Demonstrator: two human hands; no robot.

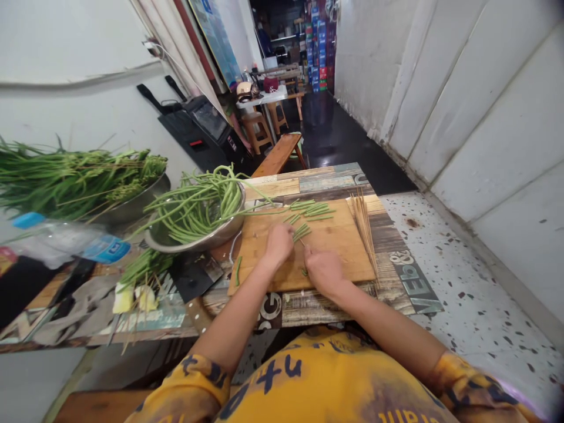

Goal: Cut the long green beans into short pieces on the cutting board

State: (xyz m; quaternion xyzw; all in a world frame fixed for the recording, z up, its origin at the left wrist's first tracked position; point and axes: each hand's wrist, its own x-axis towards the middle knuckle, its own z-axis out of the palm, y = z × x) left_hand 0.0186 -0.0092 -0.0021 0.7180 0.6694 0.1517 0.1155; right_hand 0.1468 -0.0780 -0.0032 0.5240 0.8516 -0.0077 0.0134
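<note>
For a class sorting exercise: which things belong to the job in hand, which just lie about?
Likely in use:
- cut green bean pieces
- thin tan wooden skewers
- rectangular wooden board
- long green beans
- round metal bowl

Likely lying about:
- clear blue-capped plastic bottle
- brown wooden bench

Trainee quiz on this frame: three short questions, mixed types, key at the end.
1. True or false: the metal bowl heaped with long green beans stands to the left of the cutting board, as seen in the picture.
2. Where does the bundle of thin sticks lie?
A) on the bench
B) along the right edge of the cutting board
C) inside the metal bowl
3. Short answer: which is nearer to that bundle, the left hand or the right hand?

Key: 1. True. 2. B. 3. The right hand.
</note>
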